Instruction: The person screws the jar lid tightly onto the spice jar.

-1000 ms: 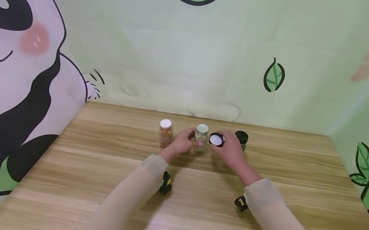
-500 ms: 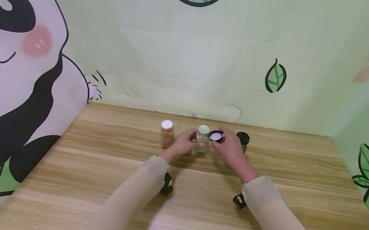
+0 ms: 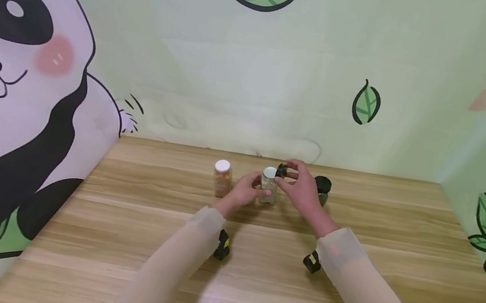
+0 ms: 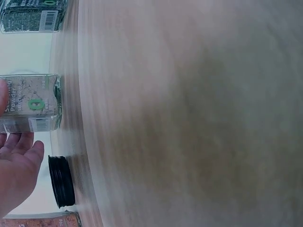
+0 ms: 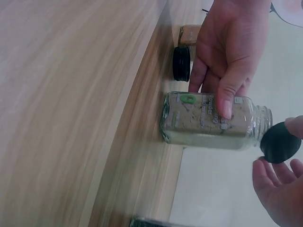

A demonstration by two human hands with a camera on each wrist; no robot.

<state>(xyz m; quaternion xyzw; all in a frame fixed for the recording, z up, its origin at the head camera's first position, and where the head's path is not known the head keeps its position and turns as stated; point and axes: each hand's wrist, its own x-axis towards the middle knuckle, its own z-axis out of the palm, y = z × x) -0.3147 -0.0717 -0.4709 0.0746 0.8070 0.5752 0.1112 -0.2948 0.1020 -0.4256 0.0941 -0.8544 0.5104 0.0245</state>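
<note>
My left hand (image 3: 246,190) holds a clear glass jar (image 3: 267,193) of pale brown powder upright on the table, thumb on its printed label. The jar's threaded neck is bare of its lid, and its top looks pale. With thumb and fingers, my right hand (image 3: 304,189) pinches a black lid (image 5: 280,143), tipped on edge right beside the jar mouth; whether the two touch I cannot tell. Left of my left hand stands a jar of orange contents (image 3: 221,184) with a white top. To the right, partly behind my right hand, is a dark green jar with a black lid (image 3: 323,184).
A second black lid (image 4: 61,182) lies on the wooden table (image 3: 250,294) between the orange jar and the middle jar, hidden by my left hand in the head view. Behind the table's far edge rises a wall with panda and leaf pictures (image 3: 255,69).
My right hand has raised the black lid and turned it from white inside showing to edge-on, bringing it up to the jar's rim. My left hand keeps its hold on the jar.
</note>
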